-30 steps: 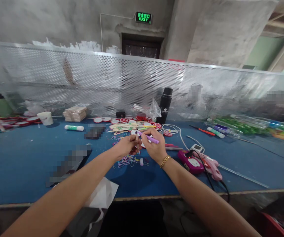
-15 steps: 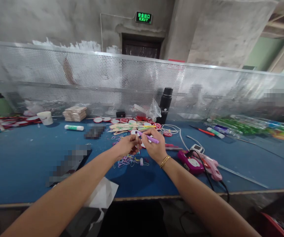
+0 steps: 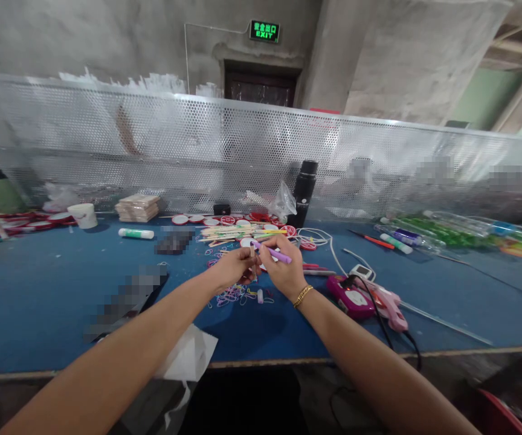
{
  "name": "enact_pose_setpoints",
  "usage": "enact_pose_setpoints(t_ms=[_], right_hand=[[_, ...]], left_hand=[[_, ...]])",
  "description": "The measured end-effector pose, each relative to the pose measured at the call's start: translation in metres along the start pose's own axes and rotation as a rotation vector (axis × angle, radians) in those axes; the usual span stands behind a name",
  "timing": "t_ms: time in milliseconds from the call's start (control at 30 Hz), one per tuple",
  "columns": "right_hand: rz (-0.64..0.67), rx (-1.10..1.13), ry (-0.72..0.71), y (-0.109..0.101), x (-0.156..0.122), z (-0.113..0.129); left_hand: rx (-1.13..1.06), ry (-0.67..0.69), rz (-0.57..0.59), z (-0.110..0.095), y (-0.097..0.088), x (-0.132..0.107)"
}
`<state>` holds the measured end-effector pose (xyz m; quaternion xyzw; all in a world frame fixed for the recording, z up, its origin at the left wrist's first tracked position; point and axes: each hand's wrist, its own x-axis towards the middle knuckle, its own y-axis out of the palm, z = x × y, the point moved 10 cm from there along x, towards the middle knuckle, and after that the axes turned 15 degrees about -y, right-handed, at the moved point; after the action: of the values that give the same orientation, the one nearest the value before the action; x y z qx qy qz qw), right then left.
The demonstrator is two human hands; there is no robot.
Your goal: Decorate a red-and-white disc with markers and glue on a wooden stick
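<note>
My two hands meet over the middle of the blue table (image 3: 52, 302). My right hand (image 3: 283, 269) is closed round a purple pen (image 3: 275, 254) that points left and away. My left hand (image 3: 234, 266) pinches something small and thin against the pen's tip; I cannot make out what it is. Under both hands lies a scatter of small coloured rubber bands (image 3: 231, 296). Just beyond them sits a bundle of wooden sticks (image 3: 238, 232) and several red and white round discs (image 3: 227, 220).
A pink glue gun (image 3: 381, 302) with a black cable and a magenta device (image 3: 349, 297) lie right of my hands. A black bottle (image 3: 304, 193) stands against the perforated metal wall. A white cup (image 3: 83, 216), stacked wooden pieces (image 3: 138, 208) and a glue stick (image 3: 136, 234) lie left.
Almost nothing differs; both hands have shifted very slightly and keep their grips.
</note>
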<state>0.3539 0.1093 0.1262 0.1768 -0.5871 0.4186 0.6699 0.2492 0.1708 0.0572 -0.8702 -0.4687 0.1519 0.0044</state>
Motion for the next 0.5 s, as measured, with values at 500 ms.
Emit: enact_pose_setpoints(t_ms=[500], right_hand=[[0.015, -0.023, -0.018, 0.0022, 0.0001, 0.0019]], left_hand=[[0.025, -0.011, -0.029, -0.0006, -0.0014, -0.0001]])
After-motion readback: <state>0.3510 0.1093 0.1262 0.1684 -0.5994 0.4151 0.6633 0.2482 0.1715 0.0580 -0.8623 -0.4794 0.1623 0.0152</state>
